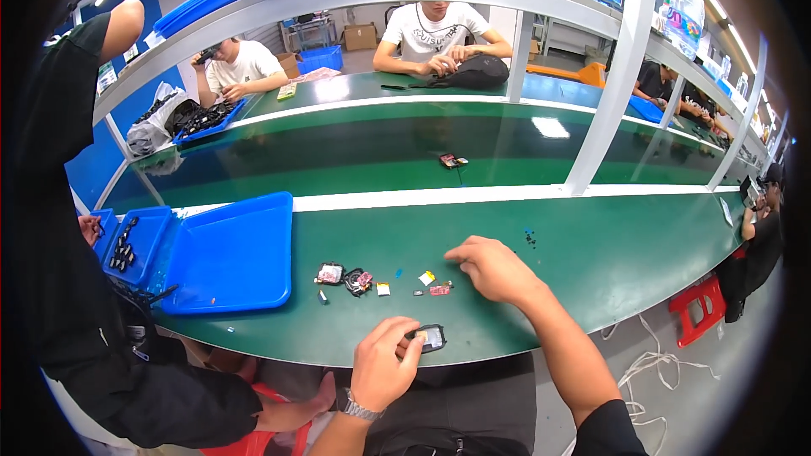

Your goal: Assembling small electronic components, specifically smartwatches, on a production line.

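My left hand [386,361], with a metal watch band at its wrist, grips the left side of a small black-framed device casing [432,338] at the table's near edge. Its inside looks pale. Over the table to the right, my right hand [494,268] has its index finger stretched to the left, and I see nothing in it. Near that finger lie a small yellow-and-white battery [427,278] and a red circuit board [440,290]. Farther left are another battery [383,289], an opened round device [358,281] and a casing with a pale inside [329,274].
A large blue tray [283,262] lies at the left, beside smaller blue bins [150,232] holding black parts. Tiny dark bits [530,238] lie right of my hand. White rails and posts [604,101] cross behind. Other people sit across the bench; one stands close at my left.
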`<state>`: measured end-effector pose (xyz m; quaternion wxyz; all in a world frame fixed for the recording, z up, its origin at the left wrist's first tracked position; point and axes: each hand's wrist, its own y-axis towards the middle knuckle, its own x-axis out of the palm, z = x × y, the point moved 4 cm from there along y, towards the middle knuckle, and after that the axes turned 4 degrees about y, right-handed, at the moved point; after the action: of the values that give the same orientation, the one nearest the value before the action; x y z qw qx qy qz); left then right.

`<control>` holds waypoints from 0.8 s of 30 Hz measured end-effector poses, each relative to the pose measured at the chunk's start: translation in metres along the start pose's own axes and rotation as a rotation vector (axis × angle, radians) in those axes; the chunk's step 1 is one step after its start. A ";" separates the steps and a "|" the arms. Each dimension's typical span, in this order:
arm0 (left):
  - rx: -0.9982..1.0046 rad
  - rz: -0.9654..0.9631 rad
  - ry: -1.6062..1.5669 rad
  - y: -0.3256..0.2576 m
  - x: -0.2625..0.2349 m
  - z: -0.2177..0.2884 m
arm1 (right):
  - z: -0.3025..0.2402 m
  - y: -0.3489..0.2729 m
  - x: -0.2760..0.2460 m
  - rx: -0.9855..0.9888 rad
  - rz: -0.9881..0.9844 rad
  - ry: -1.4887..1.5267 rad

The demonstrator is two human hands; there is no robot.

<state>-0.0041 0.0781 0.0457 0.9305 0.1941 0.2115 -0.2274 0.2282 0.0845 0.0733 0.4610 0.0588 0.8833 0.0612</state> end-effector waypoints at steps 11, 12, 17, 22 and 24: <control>0.086 0.027 -0.014 0.003 0.002 0.000 | -0.008 -0.016 0.009 -0.065 -0.099 -0.003; 0.083 0.029 -0.013 0.003 0.001 0.000 | -0.009 -0.019 0.011 -0.067 -0.101 -0.001; 0.282 -0.012 0.173 0.001 0.003 0.001 | -0.023 -0.048 0.017 -0.176 0.011 -0.290; 0.356 0.060 0.219 0.012 0.006 0.021 | -0.038 -0.075 -0.002 -0.197 0.107 -0.189; 0.453 0.045 0.225 0.023 0.017 0.039 | -0.045 -0.082 -0.012 -0.174 0.129 -0.148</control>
<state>0.0331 0.0731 0.0760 0.8387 0.4265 0.2529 -0.2252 0.1940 -0.0001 0.0950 0.5232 0.0796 0.8328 0.1625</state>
